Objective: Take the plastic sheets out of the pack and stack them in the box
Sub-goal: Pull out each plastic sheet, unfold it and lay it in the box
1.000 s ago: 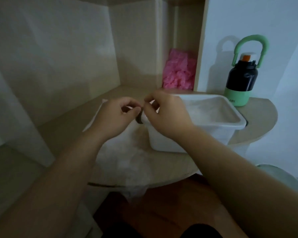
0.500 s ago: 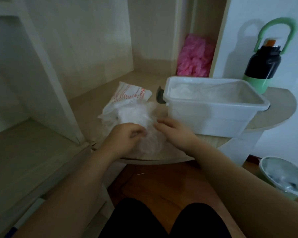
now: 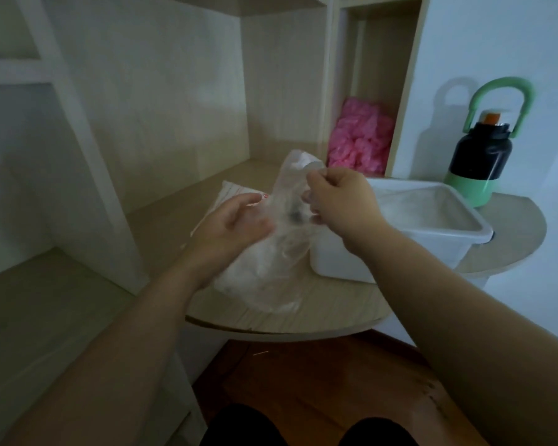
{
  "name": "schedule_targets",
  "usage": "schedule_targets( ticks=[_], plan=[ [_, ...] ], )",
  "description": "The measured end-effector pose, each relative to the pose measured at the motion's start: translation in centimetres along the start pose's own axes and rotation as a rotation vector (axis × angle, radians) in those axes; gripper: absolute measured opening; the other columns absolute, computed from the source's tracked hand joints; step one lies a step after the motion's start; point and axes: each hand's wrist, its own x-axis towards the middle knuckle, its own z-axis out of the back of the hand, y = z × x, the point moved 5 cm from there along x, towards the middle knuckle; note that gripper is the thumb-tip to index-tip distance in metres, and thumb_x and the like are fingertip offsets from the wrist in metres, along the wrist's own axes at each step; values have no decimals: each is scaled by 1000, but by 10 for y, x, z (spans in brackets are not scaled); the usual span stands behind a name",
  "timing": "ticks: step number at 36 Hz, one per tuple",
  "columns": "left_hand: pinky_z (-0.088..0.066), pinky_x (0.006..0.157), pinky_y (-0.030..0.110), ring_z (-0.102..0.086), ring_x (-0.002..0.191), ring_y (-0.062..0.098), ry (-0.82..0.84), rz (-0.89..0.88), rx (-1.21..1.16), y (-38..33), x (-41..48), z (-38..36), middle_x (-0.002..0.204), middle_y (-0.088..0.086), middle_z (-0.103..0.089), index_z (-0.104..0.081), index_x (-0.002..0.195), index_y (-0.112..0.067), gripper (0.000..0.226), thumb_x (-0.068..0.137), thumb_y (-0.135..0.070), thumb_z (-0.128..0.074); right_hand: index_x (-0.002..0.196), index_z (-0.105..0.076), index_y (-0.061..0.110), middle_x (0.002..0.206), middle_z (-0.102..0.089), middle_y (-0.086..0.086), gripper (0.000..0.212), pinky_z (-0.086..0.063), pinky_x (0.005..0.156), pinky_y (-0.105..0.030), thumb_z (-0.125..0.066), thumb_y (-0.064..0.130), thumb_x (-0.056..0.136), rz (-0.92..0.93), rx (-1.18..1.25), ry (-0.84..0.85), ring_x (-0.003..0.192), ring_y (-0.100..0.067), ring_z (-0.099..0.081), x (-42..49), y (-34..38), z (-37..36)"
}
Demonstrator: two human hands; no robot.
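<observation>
A clear plastic sheet (image 3: pixel 289 201) is lifted above the desk, its top pinched by my right hand (image 3: pixel 339 201) just left of the white box (image 3: pixel 445 243). My left hand (image 3: pixel 236 223) is beside the sheet's lower part with thumb and fingers curved, touching it. Under the hands lies the pack (image 3: pixel 236 194), white with red print, with a loose pile of clear sheets (image 3: pixel 264 278) spread in front of it on the desk. The box holds pale plastic sheets; its left end is hidden behind my right hand.
A black bottle with a green base and green handle (image 3: pixel 480 156) stands behind the box on the rounded desk (image 3: pixel 303 320). A crumpled pink plastic mass (image 3: pixel 361 140) sits in a shelf niche. Shelf walls rise at left and behind. Wooden floor lies below.
Both hands have risen from the pile on the desk. My right hand now holds one clear sheet up near the box, and my left hand has opened beside it.
</observation>
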Motion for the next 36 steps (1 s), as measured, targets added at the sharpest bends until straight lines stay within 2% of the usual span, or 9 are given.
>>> schedule_targets(
  ticks=[5, 9, 15, 18, 21, 23, 28, 32, 36],
  plan=[
    [-47, 76, 17, -62, 84, 0, -186, -18, 49, -7, 13, 3, 89, -15, -67, -65, 87, -39, 21, 88, -18, -65, 80, -62, 8, 65, -60, -3, 30, -43, 42, -23, -45, 25, 98, -97, 32, -49, 51, -13, -50, 18, 5, 18],
    [-51, 68, 22, -66, 86, 13, -252, 157, -149, -6, 38, 11, 89, -3, -69, -69, 86, -22, 15, 94, -24, -58, 75, -53, 9, 64, -51, -5, 19, -30, 37, -16, -50, 15, 93, -157, 21, -17, 42, -13, -38, 27, 0, 37],
    [-47, 55, 17, -60, 59, 8, -185, 302, -379, -12, 89, 5, 71, -4, -65, -64, 80, -21, 16, 92, -29, -56, 75, -52, 9, 60, -47, -4, 19, -27, 35, -12, -52, 18, 92, -283, -48, -31, 35, -11, -36, 38, -18, 70],
    [-47, 63, 27, -60, 64, 19, -434, 276, -181, -20, 106, 11, 79, 5, -65, -69, 77, -18, 11, 78, -27, -63, 79, -51, 6, 66, -50, -8, 22, -30, 38, -18, -50, 24, 92, -341, -158, -124, 45, -18, -38, 47, -34, 92],
    [-42, 71, 25, -60, 87, 20, -639, 115, 183, -39, 108, -1, 97, 2, -65, -67, 105, -12, 26, 84, -25, -58, 80, -48, 7, 68, -52, -9, 20, -34, 43, -25, -47, 23, 92, -399, -337, -215, 48, -21, -44, 53, -52, 118],
    [-42, 82, 24, -58, 100, 14, -547, -20, 264, -52, 104, -24, 109, -3, -63, -64, 110, -18, 25, 87, -26, -59, 82, -50, 6, 69, -53, -9, 15, -40, 51, -28, -44, 18, 90, -406, -485, -210, 55, -22, -49, 54, -59, 131],
    [-44, 78, 15, -61, 88, 5, -75, -293, 411, -76, 102, -89, 86, -16, -64, -71, 96, -23, 11, 90, -20, -62, 81, -50, 7, 71, -51, -5, 11, -37, 54, -26, -44, 12, 89, -413, -751, -142, 59, -17, -47, 49, -64, 150],
    [-42, 75, 11, -58, 83, 0, 361, -238, 680, -64, 108, -126, 88, -20, -64, -69, 95, -30, 9, 92, -29, -61, 102, -49, 7, 79, -51, -5, 15, -43, 65, -33, -50, 15, 90, -353, -916, -159, 70, -21, -52, 48, -56, 150],
    [-50, 81, 29, -61, 81, 8, 441, -151, 751, -44, 122, -139, 80, -17, -63, -66, 83, -28, 9, 91, -27, -62, 114, -46, 7, 110, -52, -12, 29, -41, 76, -34, -55, 17, 88, -125, -1157, -156, 99, -28, -52, 47, -36, 146]
  ],
)
